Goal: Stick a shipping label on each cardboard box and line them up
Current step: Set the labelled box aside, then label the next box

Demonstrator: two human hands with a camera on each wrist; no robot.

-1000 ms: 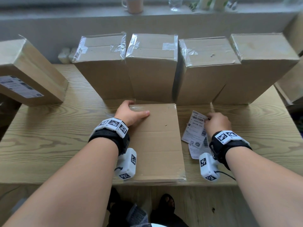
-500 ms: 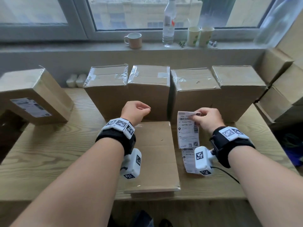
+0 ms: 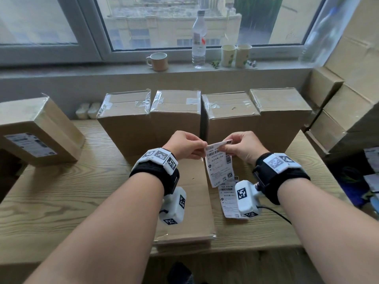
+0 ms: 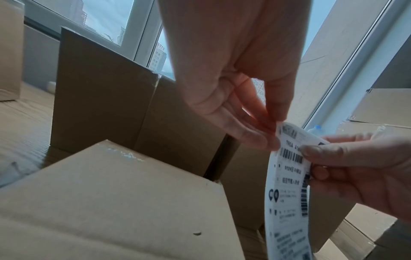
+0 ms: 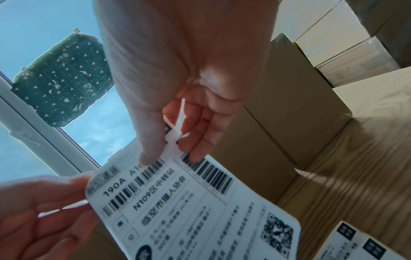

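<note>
A white shipping label (image 3: 220, 167) hangs in the air above a flat cardboard box (image 3: 196, 201) that lies on the wooden table (image 3: 61, 191). My left hand (image 3: 202, 147) pinches the label's top left corner between thumb and fingertips. My right hand (image 3: 222, 148) pinches the top right edge, where a thin strip of the sheet folds back. In the left wrist view the label (image 4: 289, 176) curves down from both pinches. In the right wrist view its barcodes (image 5: 189, 211) face the camera. Another label (image 3: 229, 201) lies on the table beside the flat box.
Several upright taped boxes (image 3: 127, 119) stand side by side behind the hands. A box bearing a label (image 3: 39, 130) sits at the table's left end. More boxes (image 3: 344, 103) are stacked at the right. A mug (image 3: 158, 61), a bottle and two paper cups stand on the sill.
My right hand has lifted the label off the table. My left hand has left the flat box and taken the label's top corner. The head view has tilted up.
</note>
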